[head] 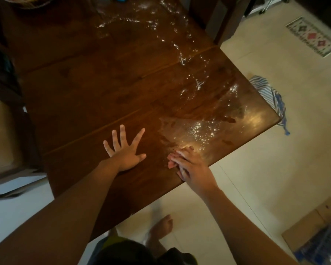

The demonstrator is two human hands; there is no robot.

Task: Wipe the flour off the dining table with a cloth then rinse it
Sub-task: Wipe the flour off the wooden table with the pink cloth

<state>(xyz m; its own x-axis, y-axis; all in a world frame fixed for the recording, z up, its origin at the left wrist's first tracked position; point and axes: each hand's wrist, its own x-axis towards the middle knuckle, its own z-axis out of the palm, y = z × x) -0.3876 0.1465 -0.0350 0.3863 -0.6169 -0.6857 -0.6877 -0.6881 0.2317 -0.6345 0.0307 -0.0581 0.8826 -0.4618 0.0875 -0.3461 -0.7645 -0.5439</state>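
White flour [199, 129] lies in patches along the right side of the dark wooden dining table [96, 88], from the far end [141, 22] to the near corner. My left hand [125, 150] rests flat on the wood with fingers spread, holding nothing. My right hand [189, 165] lies at the table's near edge with fairly straight fingers pressing on a small pinkish cloth [171, 163]. The cloth is blurred and mostly hidden under the fingers. A smeared streak runs from my right hand toward the corner.
A blue-and-white striped cloth [268, 92] lies beside the table's right corner. A dark chair [214, 20] stands at the far right side. On the tiled floor are a patterned rug [313, 37], a cardboard piece [310, 224] and my bare foot [162, 226].
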